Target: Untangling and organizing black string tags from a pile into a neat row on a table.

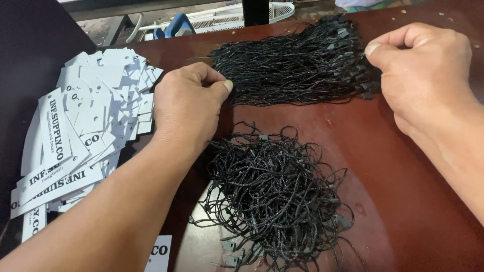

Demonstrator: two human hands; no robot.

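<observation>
Loose black cords (white tags left)

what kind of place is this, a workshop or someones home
Most likely a small packing or garment-tagging workbench. A heap of white paper hang tags lies on the dark red table, with bundles of black tag strings that the left hand and right hand are pinching.

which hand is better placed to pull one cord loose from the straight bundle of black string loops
Left, probably. The left hand already pinches the loop end of the straight bundle of black string loops between thumb and fingers. The right hand grips the clasp end, steadying it.
</observation>
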